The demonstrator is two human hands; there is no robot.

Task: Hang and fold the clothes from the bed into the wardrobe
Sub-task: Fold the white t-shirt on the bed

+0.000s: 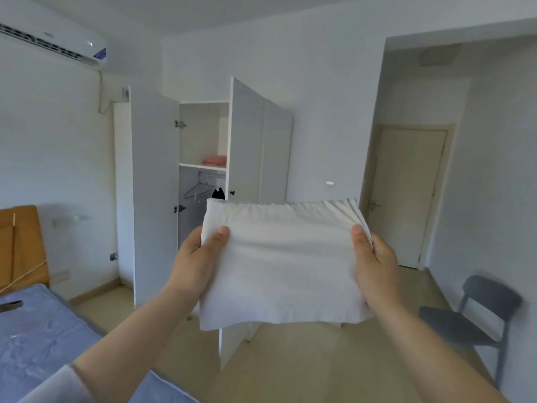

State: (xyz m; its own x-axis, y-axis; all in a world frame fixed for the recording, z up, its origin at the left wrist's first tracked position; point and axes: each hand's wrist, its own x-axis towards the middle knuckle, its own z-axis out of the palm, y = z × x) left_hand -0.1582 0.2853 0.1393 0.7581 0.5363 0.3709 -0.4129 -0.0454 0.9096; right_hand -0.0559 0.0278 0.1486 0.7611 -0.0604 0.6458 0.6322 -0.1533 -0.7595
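Observation:
A folded white garment [279, 263] is held flat in front of me, between both hands. My left hand [197, 257] grips its left edge with the thumb on top. My right hand [374, 257] grips its right edge the same way. Behind it stands the white wardrobe [203, 135] with both doors open. A folded pink garment [215, 160] lies on its upper shelf. Below the shelf, empty hangers [200, 187] hang on the rail, and something black [218, 194] shows just above the white garment's top edge.
The bed with a blue mattress [37, 338] is at the lower left, with an orange headboard [20, 245] behind it. A dark grey chair [476, 318] stands at the right. A closed beige door [406, 193] is beyond the wardrobe. An air conditioner [55, 42] hangs at the upper left.

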